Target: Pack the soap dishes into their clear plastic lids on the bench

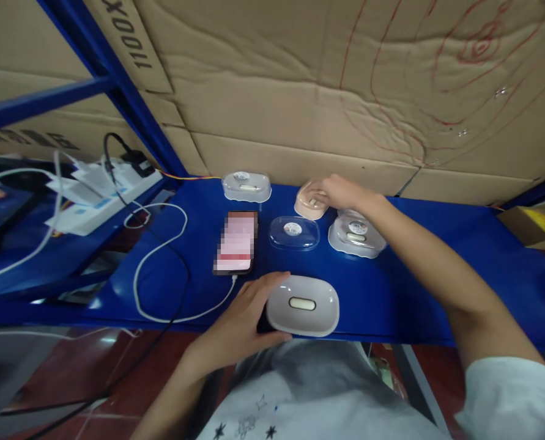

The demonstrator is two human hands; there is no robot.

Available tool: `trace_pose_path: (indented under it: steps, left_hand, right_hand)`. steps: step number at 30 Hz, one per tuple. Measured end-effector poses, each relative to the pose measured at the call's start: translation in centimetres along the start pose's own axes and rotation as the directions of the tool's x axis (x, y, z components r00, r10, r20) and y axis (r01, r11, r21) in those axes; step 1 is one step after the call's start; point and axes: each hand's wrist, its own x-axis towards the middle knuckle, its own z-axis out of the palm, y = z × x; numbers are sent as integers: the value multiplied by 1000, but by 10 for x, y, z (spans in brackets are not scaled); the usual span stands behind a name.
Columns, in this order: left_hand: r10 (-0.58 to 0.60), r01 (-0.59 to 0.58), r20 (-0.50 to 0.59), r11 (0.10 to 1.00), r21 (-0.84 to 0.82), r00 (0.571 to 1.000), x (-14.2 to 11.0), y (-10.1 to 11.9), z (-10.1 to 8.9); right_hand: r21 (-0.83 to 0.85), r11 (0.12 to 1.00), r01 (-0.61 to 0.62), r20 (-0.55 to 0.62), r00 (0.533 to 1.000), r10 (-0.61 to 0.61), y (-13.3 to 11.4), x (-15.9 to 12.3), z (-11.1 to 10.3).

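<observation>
Near the table's front edge sits a greyish-white oval dish (303, 304) with a cream pill-shaped piece in its middle. My left hand (249, 318) grips its left end, fingers at the far side and thumb at the near side. At the back, my right hand (334, 190) has its fingers closed over a peach-coloured oval dish (309, 205), partly hiding it. A clear oval lid (294, 233) with a round sticker lies between the two hands. Right of it, under my right forearm, stands a lidded white oval dish (355, 235).
Another lidded white dish (246, 187) stands at the back left. A phone (236, 242), its screen blurred, lies on the blue table with a white cable (137, 287) plugged in. Power strips (102, 205) are at left, a cardboard wall (272, 85) behind, a carton (536, 226) at right.
</observation>
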Motion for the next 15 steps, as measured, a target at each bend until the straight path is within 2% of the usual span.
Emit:
trace_pose_path:
  steps: [3, 7, 11, 15]
  left_hand:
    - [16, -16, 2, 999, 33, 1000, -2, -5, 3]
    - [5, -3, -38, 998, 64, 999, -2, -10, 4]
    - [-2, 5, -53, 998, 65, 999, -1, -10, 5]
    - [-20, 23, -67, 999, 46, 998, 1, -7, 5]
  right_hand:
    - [24, 999, 37, 40, 998, -38, -11, 9, 11]
    - [-25, 999, -36, 11, 999, 36, -23, -3, 11]
    - [-87, 972, -217, -79, 974, 211, -17, -44, -9]
    - [-159, 875, -457, -135, 888, 440, 3, -99, -21]
